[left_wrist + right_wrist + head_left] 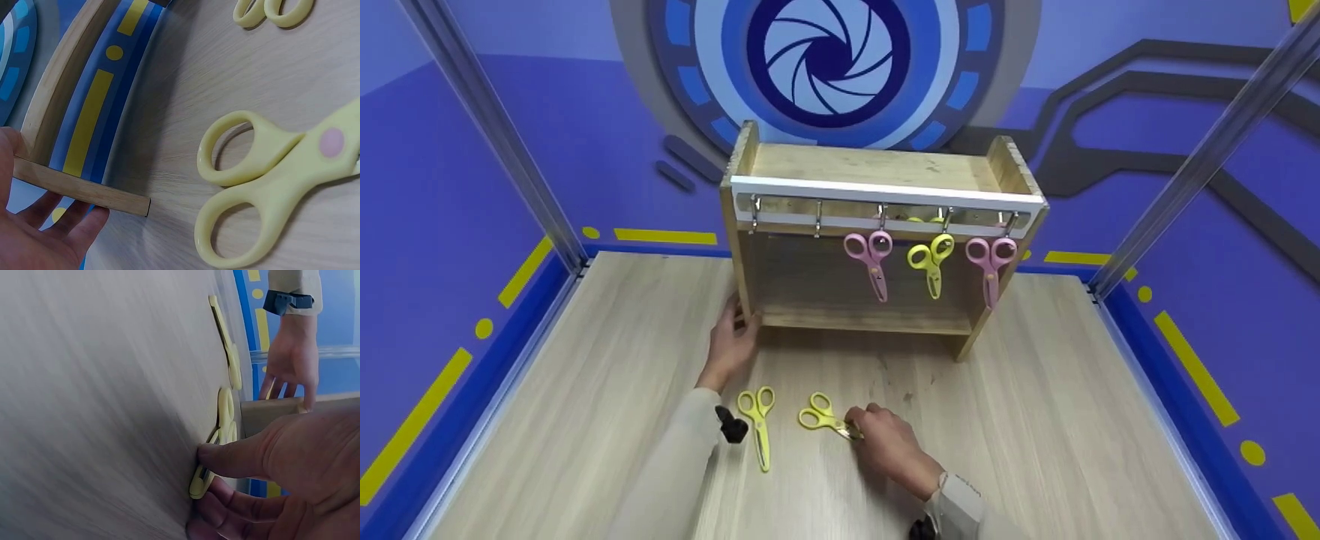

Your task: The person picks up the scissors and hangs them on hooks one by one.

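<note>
On the pale wood-grain worktop [1072, 412], roughly midway between its left and right edges, the right hand [889, 444] pinches flat yellow scissors [828, 419] at the blade end, handles pointing left and slightly away. The left hand [733, 345], farther off, grips a wooden rack [840, 161] whose metal hooks [883, 212] carry pink [874, 264] and yellow hanging scissors [932, 261].

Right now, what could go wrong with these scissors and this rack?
The right hand pinches yellow scissors by the blade end, so they might twist or slip. The left hand holds the wooden rack by its side; a knock there could shake the hanging scissors off their hooks.
</note>
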Demonstrator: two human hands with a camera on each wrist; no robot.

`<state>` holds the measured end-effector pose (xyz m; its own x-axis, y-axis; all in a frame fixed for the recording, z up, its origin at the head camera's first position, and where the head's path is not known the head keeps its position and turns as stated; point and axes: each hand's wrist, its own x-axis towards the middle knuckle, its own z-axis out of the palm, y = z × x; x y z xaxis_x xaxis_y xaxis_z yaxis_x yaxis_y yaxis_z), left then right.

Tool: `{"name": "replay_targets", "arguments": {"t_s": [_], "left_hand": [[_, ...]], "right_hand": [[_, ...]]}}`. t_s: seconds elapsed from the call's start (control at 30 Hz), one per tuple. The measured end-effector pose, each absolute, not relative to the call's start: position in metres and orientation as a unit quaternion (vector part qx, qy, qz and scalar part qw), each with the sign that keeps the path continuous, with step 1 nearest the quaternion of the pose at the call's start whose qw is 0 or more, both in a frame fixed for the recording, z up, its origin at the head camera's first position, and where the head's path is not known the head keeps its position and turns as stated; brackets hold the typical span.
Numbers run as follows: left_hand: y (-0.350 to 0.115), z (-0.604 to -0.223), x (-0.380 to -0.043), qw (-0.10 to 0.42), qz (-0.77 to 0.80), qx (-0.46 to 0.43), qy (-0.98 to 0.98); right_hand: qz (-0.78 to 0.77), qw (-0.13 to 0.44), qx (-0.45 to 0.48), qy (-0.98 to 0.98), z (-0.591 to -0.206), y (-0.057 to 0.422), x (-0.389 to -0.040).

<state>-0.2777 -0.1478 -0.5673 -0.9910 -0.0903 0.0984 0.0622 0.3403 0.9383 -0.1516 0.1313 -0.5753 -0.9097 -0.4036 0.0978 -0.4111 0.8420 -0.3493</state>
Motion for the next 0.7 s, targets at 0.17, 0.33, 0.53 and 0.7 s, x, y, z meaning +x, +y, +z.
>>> {"name": "replay_targets", "arguments": {"t_s": [0.17, 0.33, 0.53, 0.7], "left_hand": [[-0.1482, -0.5666, -0.278, 0.068, -0.576, 0.006, -0.815], [-0.1486, -0.5653, -0.2769, 0.065, -0.577, 0.004, -0.814], [-0.1482, -0.5669, -0.2768, 0.064, -0.573, 0.004, -0.817], [-0.1482, -0.5674, -0.2775, 0.058, -0.574, 0.009, -0.817]], "right_hand": [[0.208, 0.022, 0.209, -0.955, -0.5773, 0.1347, -0.1535], [0.201, 0.055, 0.192, -0.959, -0.5818, 0.1367, -0.1561], [0.187, 0.063, 0.183, -0.963, -0.583, 0.1361, -0.1581], [0.187, 0.069, 0.188, -0.962, -0.5829, 0.1359, -0.1576]]}}
